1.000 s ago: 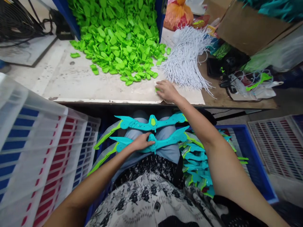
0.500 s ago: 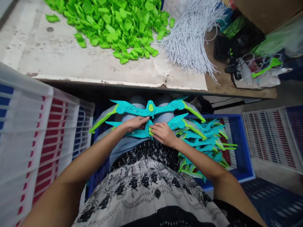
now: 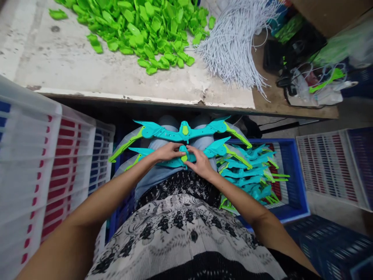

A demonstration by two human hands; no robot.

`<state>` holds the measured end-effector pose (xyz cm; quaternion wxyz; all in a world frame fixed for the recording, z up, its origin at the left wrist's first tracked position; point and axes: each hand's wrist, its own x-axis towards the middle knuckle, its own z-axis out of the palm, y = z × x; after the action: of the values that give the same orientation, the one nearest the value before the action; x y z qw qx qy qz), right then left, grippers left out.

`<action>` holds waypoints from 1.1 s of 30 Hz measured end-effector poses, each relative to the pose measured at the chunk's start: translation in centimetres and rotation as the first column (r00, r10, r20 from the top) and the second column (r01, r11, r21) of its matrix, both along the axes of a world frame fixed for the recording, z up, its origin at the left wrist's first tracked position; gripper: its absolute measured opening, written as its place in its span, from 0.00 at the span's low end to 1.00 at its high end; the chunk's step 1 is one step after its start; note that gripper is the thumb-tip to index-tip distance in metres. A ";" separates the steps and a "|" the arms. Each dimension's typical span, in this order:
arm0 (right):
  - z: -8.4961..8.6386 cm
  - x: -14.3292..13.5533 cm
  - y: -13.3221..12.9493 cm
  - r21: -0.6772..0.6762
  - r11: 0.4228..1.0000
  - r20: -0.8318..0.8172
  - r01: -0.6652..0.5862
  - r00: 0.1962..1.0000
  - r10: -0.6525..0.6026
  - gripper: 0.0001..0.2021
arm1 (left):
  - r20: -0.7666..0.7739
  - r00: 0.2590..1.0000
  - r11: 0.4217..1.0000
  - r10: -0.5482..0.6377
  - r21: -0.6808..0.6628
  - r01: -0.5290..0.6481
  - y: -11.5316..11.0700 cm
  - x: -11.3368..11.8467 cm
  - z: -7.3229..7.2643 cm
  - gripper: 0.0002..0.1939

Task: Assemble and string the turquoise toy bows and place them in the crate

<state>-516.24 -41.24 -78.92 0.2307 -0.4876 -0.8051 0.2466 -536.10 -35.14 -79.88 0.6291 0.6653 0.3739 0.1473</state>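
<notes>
Two teal toy bows with lime-green tips lie across my lap, one beyond the other. The farther bow (image 3: 169,134) has a green piece at its centre, and neither hand is on it. On the nearer bow (image 3: 215,148), my left hand (image 3: 170,152) grips the middle from the left, its thumb by the green centre piece (image 3: 184,158). My right hand (image 3: 201,163) holds the same middle part from the right, thumb and forefinger bent around its edge. The fingers partly cover the nearer bow's centre.
A pile of green pieces (image 3: 151,35) and a bundle of white cords (image 3: 236,50) lie on the worktable (image 3: 110,79). A blue crate (image 3: 301,186) with more bows stands at my right. White crates (image 3: 54,155) stand at my left.
My right hand's fingers have spread from the green centre piece, uncovering more of it. My left thumb now reaches onto the nearer bow's middle. The view has shifted slightly.
</notes>
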 end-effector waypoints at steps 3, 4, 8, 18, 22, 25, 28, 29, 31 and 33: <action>0.4 -0.1 0.8 -0.141 0.989 0.128 0.047 0.991 -0.029 0.33 | 0.049 0.999 1.000 0.008 -0.011 -0.007 -0.2 0.2 -0.2 0.23; 0.6 -0.1 1.0 -0.180 0.983 0.189 0.040 0.982 -0.005 0.33 | 0.061 0.998 1.000 0.008 -0.017 -0.007 -0.3 0.3 -0.2 0.24; 1.5 -0.5 2.1 -0.285 0.956 0.382 0.065 0.923 0.051 0.37 | 0.074 0.997 1.000 0.030 -0.013 -0.029 -0.7 0.7 0.0 0.26; 2.5 -1.0 3.6 -0.391 0.916 0.383 0.090 0.921 0.074 0.35 | -0.090 0.980 0.984 0.175 -0.012 -0.177 -1.4 1.7 0.2 0.27; 2.6 -0.3 3.0 -0.352 0.936 0.339 0.004 0.933 0.123 0.39 | -0.359 0.864 0.872 0.354 0.460 -0.166 -5.2 2.0 1.3 0.25; 3.0 0.3 3.1 -0.495 0.868 0.232 -0.032 0.958 0.167 0.39 | -0.360 0.902 0.791 0.238 0.611 0.035 -7.9 1.3 1.4 0.26; 4.8 0.7 5.0 -0.644 0.740 0.110 -0.194 0.934 0.340 0.27 | -0.422 0.905 0.784 0.058 0.580 0.220 -8.6 0.3 1.3 0.38; 5.8 0.6 6.1 -0.646 0.721 0.078 -0.250 0.919 0.388 0.20 | -0.452 0.892 0.798 0.015 0.542 0.262 -8.4 0.1 1.3 0.44; 8.2 0.0 9.2 -0.540 0.796 0.077 -0.276 0.925 0.373 0.13 | -0.493 0.868 0.831 -0.055 0.460 0.313 -7.7 0.1 1.5 0.53; 10.6 -1.2 13.4 -0.283 0.949 0.146 -0.139 0.972 0.186 0.15 | -0.506 0.856 0.848 -0.104 0.404 0.342 -7.2 0.4 1.8 0.59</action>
<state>-517.45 -27.83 -68.33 0.0706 -0.4657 -0.8181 0.3299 -535.74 -42.30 -78.07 0.3486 0.8555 0.3829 -0.0051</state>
